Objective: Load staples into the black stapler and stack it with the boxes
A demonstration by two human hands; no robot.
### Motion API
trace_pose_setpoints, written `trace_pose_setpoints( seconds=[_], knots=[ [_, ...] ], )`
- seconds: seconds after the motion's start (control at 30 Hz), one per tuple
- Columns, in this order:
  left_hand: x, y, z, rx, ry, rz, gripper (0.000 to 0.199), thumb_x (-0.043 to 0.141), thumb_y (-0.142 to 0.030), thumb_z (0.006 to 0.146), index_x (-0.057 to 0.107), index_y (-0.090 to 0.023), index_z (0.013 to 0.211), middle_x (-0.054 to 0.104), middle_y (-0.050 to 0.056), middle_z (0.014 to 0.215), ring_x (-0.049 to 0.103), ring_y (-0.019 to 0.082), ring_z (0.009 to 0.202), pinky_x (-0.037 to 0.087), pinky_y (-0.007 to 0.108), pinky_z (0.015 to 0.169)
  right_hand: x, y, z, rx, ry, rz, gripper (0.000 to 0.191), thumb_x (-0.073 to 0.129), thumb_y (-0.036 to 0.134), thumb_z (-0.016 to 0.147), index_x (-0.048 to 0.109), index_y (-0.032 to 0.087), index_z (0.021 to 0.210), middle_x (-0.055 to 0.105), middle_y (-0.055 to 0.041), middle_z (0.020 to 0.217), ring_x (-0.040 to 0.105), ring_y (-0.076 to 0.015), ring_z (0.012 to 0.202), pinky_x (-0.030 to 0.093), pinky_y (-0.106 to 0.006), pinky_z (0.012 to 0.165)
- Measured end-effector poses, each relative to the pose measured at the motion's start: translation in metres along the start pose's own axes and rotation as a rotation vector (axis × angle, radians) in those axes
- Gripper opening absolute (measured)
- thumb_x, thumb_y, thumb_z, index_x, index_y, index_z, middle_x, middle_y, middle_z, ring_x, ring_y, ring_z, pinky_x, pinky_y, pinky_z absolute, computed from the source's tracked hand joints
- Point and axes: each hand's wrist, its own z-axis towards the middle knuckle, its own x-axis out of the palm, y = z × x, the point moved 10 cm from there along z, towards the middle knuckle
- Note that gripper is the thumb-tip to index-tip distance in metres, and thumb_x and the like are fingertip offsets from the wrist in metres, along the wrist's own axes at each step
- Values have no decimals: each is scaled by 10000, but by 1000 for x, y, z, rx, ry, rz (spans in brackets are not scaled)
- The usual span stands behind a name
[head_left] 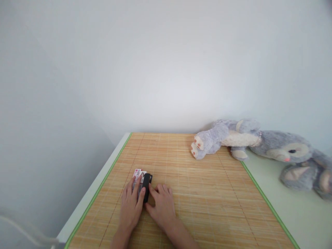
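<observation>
On the bamboo mat (197, 211), left of its midline in the head view, lay one black, narrow case-like object (146, 185), long axis pointing away from the person. Count: one black object, at least two printed pieces (136, 172) along its left side (overlapped, exact number unclear), plus one small dark edge with a white mark showing at its right. Two hands, both at the object. Left hand (130, 204): palm down, fingers slightly spread and pointing away over the printed pieces, thumb side against the black object. Right hand (164, 205): came in at a slant from the near right, thumb at the object's near end, index finger at its right side, those two apart, other fingers bent close together; couldn't tell if it pinched anything. Surroundings: one grey-and-cream plush rabbit (240, 136) on its side, back right, half on the mat, half on the pale tabletop (282, 207); one blurred pale cable (23, 230), lower left; white wall (155, 69) behind.
</observation>
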Motion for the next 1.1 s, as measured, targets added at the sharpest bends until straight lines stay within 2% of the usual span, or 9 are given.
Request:
trace_pose_setpoints(
  seconds=[0.33,0.53,0.8,1.1],
  knots=[
    [1,4,1,-29,-5,-6,571,408,-450,1049,312,-350,1603,374,61,1643,363,295,1484,300,590,1225,1,-2,2,16,-8,-14,677,780,448,806,558,356,1439,631,-44,1081,550,-277,1033,404,-413,917],
    [-3,4,1,-46,-26,-22,566,426,-458,1039,351,-346,1589,428,78,1594,404,298,1452,334,583,1207,1,-3,2,23,-6,-34,676,774,475,807,556,368,1438,637,-44,1093,554,-281,1042,408,-417,916],
    [-3,3,0,-33,-24,-24,565,424,-444,1041,338,-360,1593,413,68,1612,405,293,1454,342,564,1207,1,-2,2,28,-3,-24,697,800,472,792,557,369,1437,637,-42,1106,551,-284,1055,414,-417,923],
    [1,11,-2,-70,-18,-12,581,414,-480,1042,315,-356,1601,400,78,1618,384,318,1458,333,609,1191,0,-3,2,38,6,-28,693,810,480,793,566,371,1434,640,-30,1073,562,-269,1036,424,-409,920]
  ],
)
